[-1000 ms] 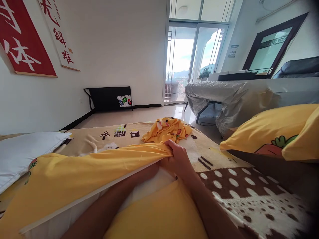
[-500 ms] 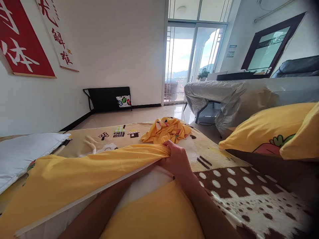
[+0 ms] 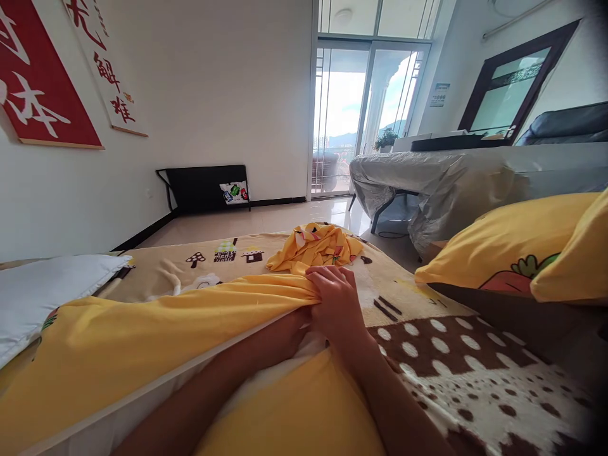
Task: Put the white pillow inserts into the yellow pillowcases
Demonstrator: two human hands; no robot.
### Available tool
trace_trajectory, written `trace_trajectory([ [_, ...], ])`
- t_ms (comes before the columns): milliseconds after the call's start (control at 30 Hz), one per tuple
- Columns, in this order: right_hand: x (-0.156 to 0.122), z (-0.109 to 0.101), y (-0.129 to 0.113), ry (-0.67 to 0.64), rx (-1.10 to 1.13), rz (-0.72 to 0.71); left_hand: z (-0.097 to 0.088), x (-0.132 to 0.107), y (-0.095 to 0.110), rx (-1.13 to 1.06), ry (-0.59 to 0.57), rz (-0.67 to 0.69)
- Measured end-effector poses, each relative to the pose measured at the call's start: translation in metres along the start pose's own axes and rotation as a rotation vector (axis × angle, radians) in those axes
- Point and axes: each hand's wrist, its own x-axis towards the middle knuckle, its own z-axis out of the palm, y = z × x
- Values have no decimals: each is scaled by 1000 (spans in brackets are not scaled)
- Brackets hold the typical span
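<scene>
A: Yellow case [image 3: 156, 342], where?
B: Stretched above the blanket [image 3: 403, 370], hem over the left forearm [image 3: 209, 383].
A: Right hand [image 3: 336, 304]?
B: Grip holds the case's right end, bunched.
A: Left hand [image 3: 282, 332]?
B: Partly hidden beneath the hem; cannot tell its grip.
A: Nearby?
B: 1 crumpled cloth [image 3: 316, 248] on the blanket, just beyond the right hand. White pillow [image 3: 47, 291] at left, yellow pillow [image 3: 513, 237] at right.
</scene>
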Motion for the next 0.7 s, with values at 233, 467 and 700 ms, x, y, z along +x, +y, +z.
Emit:
trace_trajectory([
  [233,1,2,-1,-165,105,253,-10,1,8,130,-41,-23],
  [467,3,-1,2,-196,460,278,-8,-3,10,26,26,-24],
  [700,4,6,2,-209,891,317,-4,-11,-13,28,19,-158],
])
